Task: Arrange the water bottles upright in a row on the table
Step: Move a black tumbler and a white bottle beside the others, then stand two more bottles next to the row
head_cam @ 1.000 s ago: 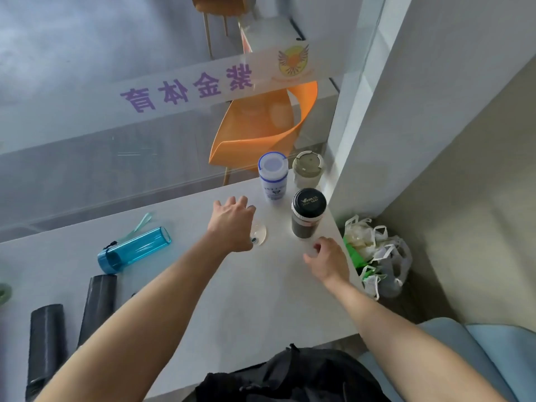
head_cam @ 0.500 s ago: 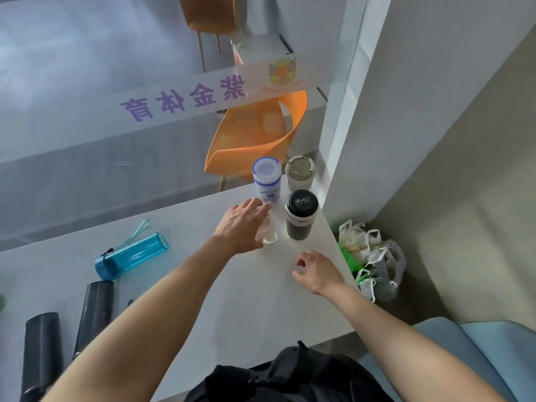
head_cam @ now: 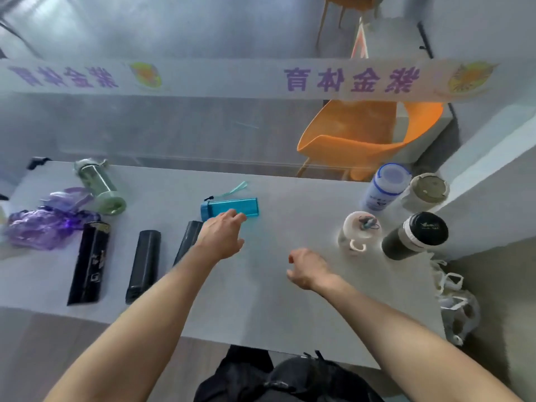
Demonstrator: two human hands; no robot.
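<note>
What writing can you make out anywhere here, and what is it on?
"紫金体育", mirrored, in purple: frosted strip on the glass.
Same purple characters, blurred: strip's left end.
Pale logo: black-lidded cup, unreadable.
Blue print: white bottle, too small.
Pale markings: black flask, unreadable.

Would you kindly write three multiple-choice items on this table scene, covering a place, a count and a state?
1. Where is the left hand?
A. on the orange chair
B. reaching over the blue bottle
C. under the table

2. How many bottles stand upright at the right end of the table?
A. one
B. four
C. seven

3. How does the green bottle sit?
A. lying on its side
B. upright
C. held in the right hand

Answers: 1 B, its fingers overlap the bottle's near edge; 2 B, four lids face up there; 3 A, its length rests along the table.
</note>
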